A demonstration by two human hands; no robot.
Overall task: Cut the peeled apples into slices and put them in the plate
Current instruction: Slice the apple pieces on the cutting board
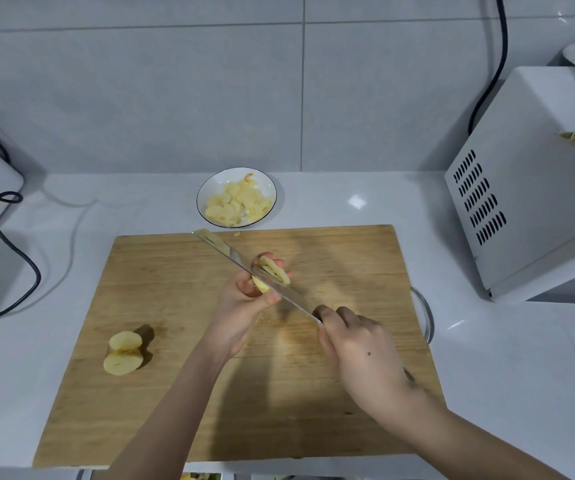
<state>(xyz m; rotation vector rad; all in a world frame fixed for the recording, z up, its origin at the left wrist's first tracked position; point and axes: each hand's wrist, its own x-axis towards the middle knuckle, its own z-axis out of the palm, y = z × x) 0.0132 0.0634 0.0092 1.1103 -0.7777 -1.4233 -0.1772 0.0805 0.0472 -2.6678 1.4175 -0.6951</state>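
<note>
left hand [244, 303]: raised over the board's centre, fingers curled round the apple piece, thumb on the near side; it grips the piece clear of the wood.
apple piece [275, 270]: peeled, pale yellow, partly cut, slices fanning at the fingertips. It touches the blade about mid-length and shows on both sides of it.
right hand [358, 351]: at 4 o'clock of the left hand, fingers wrapped tight round the knife's handle; the handle is hidden under the hand.
knife [235, 258]: long flat blade, runs from the right hand toward 10 o'clock, tip over the board's far edge, near the plate.
halves [121, 363]: two peeled apple pieces, touching each other, at 8 o'clock on the board, well apart from both hands.
plate [214, 184]: white with a dark rim, on the bench at 12 o'clock, just past the board's far edge, not touching it.
slices [237, 202]: heaped in the plate, covering most of it.
board [313, 410]: wood, rectangular, lies flat on the bench; a metal loop sticks out at its 3 o'clock edge.
bench [504, 375]: white, glossy.
appliance [528, 188]: white vented box at 2 o'clock, on the bench, apart from the board.
cable [15, 247]: black, loops across the bench at 9 o'clock.
</note>
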